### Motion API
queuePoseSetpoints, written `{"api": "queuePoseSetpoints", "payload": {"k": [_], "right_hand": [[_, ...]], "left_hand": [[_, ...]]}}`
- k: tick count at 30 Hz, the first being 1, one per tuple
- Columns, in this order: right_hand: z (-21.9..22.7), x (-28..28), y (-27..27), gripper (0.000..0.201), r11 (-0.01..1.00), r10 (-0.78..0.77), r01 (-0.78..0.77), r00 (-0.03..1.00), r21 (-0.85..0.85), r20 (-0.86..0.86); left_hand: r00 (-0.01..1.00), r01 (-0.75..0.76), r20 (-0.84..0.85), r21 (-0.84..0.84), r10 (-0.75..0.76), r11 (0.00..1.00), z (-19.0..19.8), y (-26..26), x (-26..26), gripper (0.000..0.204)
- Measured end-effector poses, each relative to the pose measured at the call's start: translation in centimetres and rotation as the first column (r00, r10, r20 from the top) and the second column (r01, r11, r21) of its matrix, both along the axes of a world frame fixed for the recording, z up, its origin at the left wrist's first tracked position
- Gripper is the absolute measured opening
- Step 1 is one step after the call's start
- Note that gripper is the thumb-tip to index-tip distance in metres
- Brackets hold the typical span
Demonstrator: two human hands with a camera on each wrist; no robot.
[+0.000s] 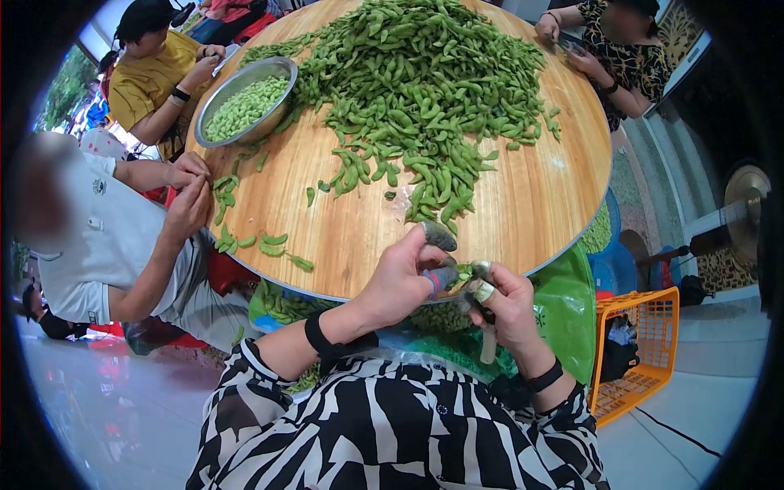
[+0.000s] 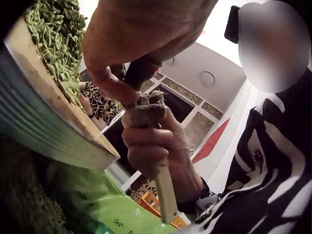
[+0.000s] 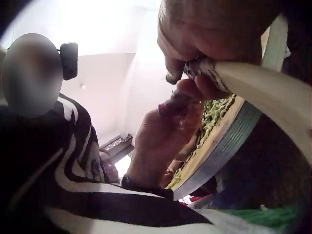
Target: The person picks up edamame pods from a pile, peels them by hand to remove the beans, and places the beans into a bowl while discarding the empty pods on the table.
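At the near edge of the round wooden table [image 1: 523,204] my two hands meet over a green bean pod [image 1: 464,275]. My left hand [image 1: 438,276], its fingertips wrapped in dark covers, pinches the pod. My right hand [image 1: 480,292] grips a pale-handled tool [image 1: 488,347], with its taped fingertips at the same pod. The left wrist view shows the right hand [image 2: 148,146] curled round the tool's handle [image 2: 165,195]. In the right wrist view the handle [image 3: 263,83] runs out from under the right hand, and the left hand [image 3: 163,134] lies beyond it. A big heap of pods [image 1: 416,82] covers the table's middle.
A metal bowl [image 1: 219,88] of shelled beans stands at the far left. Loose pods [image 1: 273,241] lie near the left rim. Three other people sit round the table. A green bag [image 1: 563,318] hangs under the near edge. An orange basket [image 1: 645,347] stands on the floor, right.
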State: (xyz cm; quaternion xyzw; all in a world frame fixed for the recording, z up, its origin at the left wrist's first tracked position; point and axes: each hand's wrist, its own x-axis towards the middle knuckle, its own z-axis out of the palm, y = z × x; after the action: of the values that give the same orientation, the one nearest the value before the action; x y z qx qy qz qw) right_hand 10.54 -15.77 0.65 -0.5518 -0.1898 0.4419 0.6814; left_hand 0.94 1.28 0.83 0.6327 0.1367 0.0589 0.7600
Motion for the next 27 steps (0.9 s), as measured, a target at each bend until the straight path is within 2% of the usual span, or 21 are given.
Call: {"api": "queuePoseSetpoints", "payload": {"k": [2, 4, 6, 8, 9, 10, 11, 13, 15, 17, 18, 20, 23, 25, 26, 27], "right_hand": [[-0.5, 0.2, 0.1, 0.009, 0.998, -0.04, 0.043, 0.997, -0.051, 0.072], [-0.6, 0.3, 0.3, 0.006, 0.997, -0.041, 0.046, 0.995, -0.062, 0.09], [-0.4, 0.3, 0.4, 0.004, 0.996, -0.04, 0.048, 0.993, -0.075, 0.108], [0.0, 0.2, 0.3, 0.005, 0.99, 0.003, 0.025, 0.981, -0.139, 0.196], [-0.4, 0.2, 0.2, 0.005, 0.99, 0.005, 0.023, 0.981, -0.14, 0.194], [-1.1, 0.3, 0.0, 0.007, 0.99, 0.007, 0.038, 0.946, -0.134, 0.323], [-1.5, 0.4, -0.2, 0.009, 0.991, 0.008, 0.054, 0.895, -0.126, 0.447], [-0.9, 0.4, -0.4, 0.011, 0.989, 0.001, 0.07, 0.884, -0.134, 0.467], [-0.8, 0.5, -0.6, 0.012, 0.987, -0.002, 0.081, 0.872, -0.141, 0.489], [-1.0, 0.4, -1.0, 0.014, 0.985, 0.044, 0.067, 0.799, -0.161, 0.6], [-1.0, 0.5, -1.1, 0.014, 0.985, 0.046, 0.064, 0.799, -0.161, 0.6], [-1.0, 0.6, -1.3, 0.016, 0.955, 0.181, 0.018, 0.755, -0.295, 0.631], [-0.8, 0.3, -1.3, 0.016, 0.95, 0.231, -0.04, 0.753, -0.308, 0.616], [-1.0, 0.2, -1.3, 0.016, 0.947, 0.27, -0.09, 0.742, -0.308, 0.614], [-1.1, 0.2, -1.4, 0.016, 0.941, 0.299, -0.123, 0.733, -0.314, 0.61], [-1.3, 0.6, -1.7, 0.017, 0.915, 0.361, -0.13, 0.685, -0.381, 0.633]], "left_hand": [[1.0, 0.002, 0.011, 0.046, -0.002, 0.999, -0.7, -0.3, -0.1, 0.038], [0.996, 0.035, 0.076, -0.002, -0.035, 0.999, -1.3, -0.6, 0.0, 0.042], [0.998, 0.043, 0.053, 0.0, -0.043, 0.999, -1.3, -0.6, 0.0, 0.044], [0.998, 0.047, 0.029, 0.0, -0.047, 0.999, -1.3, -0.6, 0.0, 0.046], [0.998, 0.055, 0.021, 0.061, -0.056, 0.997, -1.2, -0.7, -0.1, 0.042], [0.998, 0.063, 0.013, 0.121, -0.065, 0.991, -1.0, -0.8, -0.1, 0.039], [0.998, 0.063, 0.012, 0.121, -0.065, 0.991, -0.8, -0.9, -0.2, 0.039], [0.996, 0.08, 0.043, 0.017, -0.081, 0.997, -0.4, -1.1, -0.2, 0.039], [0.994, 0.11, 0.009, 0.002, -0.11, 0.994, -0.3, -1.2, -0.4, 0.043], [0.99, 0.138, -0.024, -0.014, -0.138, 0.99, -0.4, -1.2, -0.6, 0.046], [0.987, 0.16, -0.019, -0.023, -0.16, 0.987, -0.6, -1.3, -0.7, 0.043], [0.984, 0.175, -0.017, -0.03, -0.175, 0.984, -1.1, -1.1, -1.1, 0.041], [0.98, 0.197, -0.036, 0.055, -0.195, 0.979, -1.2, -0.7, -1.7, 0.036], [0.954, 0.286, -0.146, 0.163, -0.264, 0.944, -0.3, -0.4, -2.0, 0.033], [0.956, 0.277, -0.147, 0.17, -0.253, 0.946, -0.8, -0.6, -2.2, 0.033], [0.966, 0.26, -0.049, 0.185, -0.256, 0.948, -1.2, -0.9, -2.3, 0.031]]}}
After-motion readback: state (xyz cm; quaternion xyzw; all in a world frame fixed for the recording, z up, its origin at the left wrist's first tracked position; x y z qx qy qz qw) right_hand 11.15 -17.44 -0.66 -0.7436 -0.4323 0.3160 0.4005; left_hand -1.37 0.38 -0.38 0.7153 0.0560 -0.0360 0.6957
